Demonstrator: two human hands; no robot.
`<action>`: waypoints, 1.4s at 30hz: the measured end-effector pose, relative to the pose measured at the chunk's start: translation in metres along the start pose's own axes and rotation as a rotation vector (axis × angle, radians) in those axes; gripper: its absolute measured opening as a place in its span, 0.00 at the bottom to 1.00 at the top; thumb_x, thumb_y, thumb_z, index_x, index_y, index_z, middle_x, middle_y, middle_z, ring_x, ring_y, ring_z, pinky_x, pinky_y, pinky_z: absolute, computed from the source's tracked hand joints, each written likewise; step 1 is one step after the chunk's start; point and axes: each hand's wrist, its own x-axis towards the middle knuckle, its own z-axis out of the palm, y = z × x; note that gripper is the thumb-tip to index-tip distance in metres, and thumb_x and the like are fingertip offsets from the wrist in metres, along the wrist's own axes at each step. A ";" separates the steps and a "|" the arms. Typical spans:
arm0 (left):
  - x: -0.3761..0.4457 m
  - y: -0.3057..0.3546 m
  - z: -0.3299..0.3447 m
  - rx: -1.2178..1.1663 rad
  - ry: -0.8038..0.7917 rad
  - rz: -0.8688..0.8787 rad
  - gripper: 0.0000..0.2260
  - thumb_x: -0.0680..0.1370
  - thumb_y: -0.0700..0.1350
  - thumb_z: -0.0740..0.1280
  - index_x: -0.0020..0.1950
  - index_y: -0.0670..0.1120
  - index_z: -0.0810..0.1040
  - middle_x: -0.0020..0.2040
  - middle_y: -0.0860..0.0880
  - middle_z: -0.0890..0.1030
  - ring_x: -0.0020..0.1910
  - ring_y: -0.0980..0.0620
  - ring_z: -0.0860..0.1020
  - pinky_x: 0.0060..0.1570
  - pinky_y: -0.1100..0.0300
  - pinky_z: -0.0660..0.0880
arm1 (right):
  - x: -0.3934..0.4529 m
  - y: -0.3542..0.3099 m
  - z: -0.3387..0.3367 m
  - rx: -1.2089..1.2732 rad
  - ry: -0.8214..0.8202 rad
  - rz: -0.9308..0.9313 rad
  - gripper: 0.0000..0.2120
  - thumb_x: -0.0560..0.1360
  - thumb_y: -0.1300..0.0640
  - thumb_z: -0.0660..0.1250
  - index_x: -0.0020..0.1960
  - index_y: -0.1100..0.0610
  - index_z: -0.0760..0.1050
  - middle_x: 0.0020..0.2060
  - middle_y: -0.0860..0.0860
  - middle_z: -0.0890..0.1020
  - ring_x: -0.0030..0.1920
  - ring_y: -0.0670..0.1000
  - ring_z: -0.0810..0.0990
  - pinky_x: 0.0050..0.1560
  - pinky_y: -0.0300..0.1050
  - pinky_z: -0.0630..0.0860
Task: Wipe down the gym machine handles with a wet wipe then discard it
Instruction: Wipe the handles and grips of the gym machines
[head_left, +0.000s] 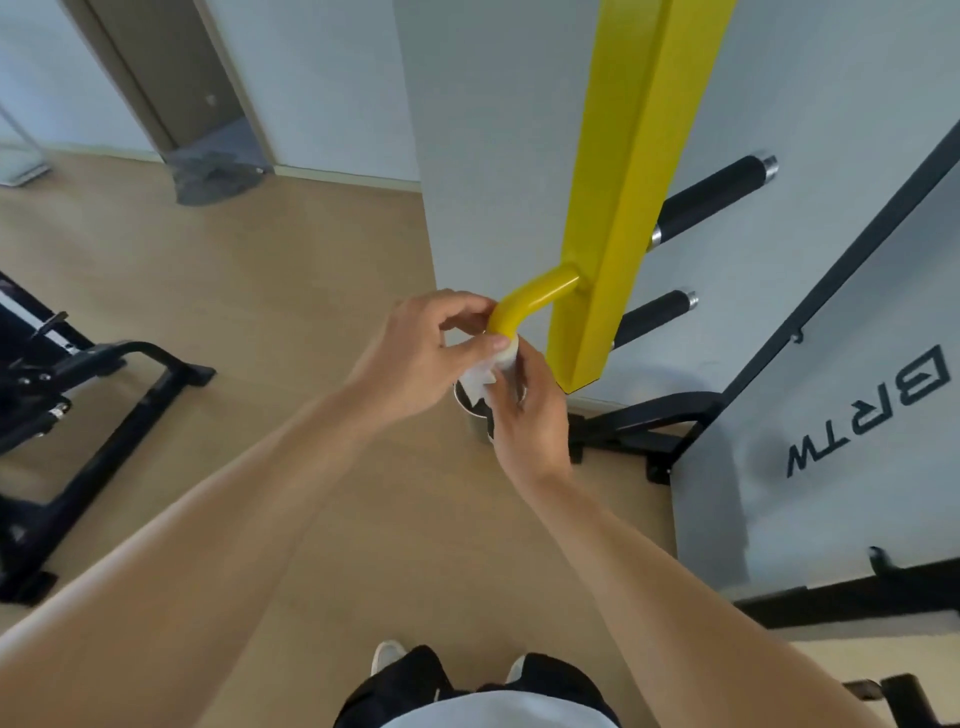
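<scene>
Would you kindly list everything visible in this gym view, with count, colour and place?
Handle: one, yellow, bent, off the post's left side.
Post: one, yellow, centre right.
Wet wipe: one, white, around the handle's end.
Padded pegs: two, black, behind the post.
Bin: one, metallic, on the floor below the hands.
Panel: one, grey, right.
Black frame: one, left.
Left hand: pinching the wipe.
Right hand: holding the wipe from below.

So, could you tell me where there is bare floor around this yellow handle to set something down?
Bare wood floor lies open between the black frame on the left and the wall. It is crowded under the handle: both hands hold the wipe over a metal cup, beside the black base.
</scene>
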 end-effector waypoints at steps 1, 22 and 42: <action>0.003 -0.002 -0.002 0.023 -0.009 0.014 0.08 0.74 0.49 0.76 0.52 0.57 0.83 0.46 0.64 0.83 0.51 0.71 0.78 0.51 0.78 0.68 | -0.001 0.008 0.003 -0.062 -0.013 -0.013 0.10 0.82 0.55 0.64 0.63 0.51 0.74 0.50 0.43 0.81 0.53 0.43 0.80 0.52 0.37 0.75; 0.038 -0.022 -0.022 0.150 -0.119 0.079 0.10 0.69 0.62 0.76 0.49 0.66 0.85 0.47 0.68 0.84 0.36 0.64 0.77 0.34 0.65 0.66 | 0.018 0.025 0.027 -0.281 0.068 -0.191 0.06 0.82 0.49 0.57 0.57 0.49 0.65 0.45 0.53 0.78 0.44 0.55 0.76 0.43 0.52 0.73; 0.038 -0.024 -0.016 0.183 -0.061 0.180 0.10 0.71 0.60 0.75 0.51 0.64 0.86 0.48 0.62 0.86 0.33 0.69 0.72 0.31 0.68 0.60 | 0.013 0.062 0.032 -0.279 0.030 0.234 0.07 0.77 0.51 0.70 0.52 0.52 0.76 0.37 0.44 0.81 0.40 0.48 0.82 0.42 0.56 0.81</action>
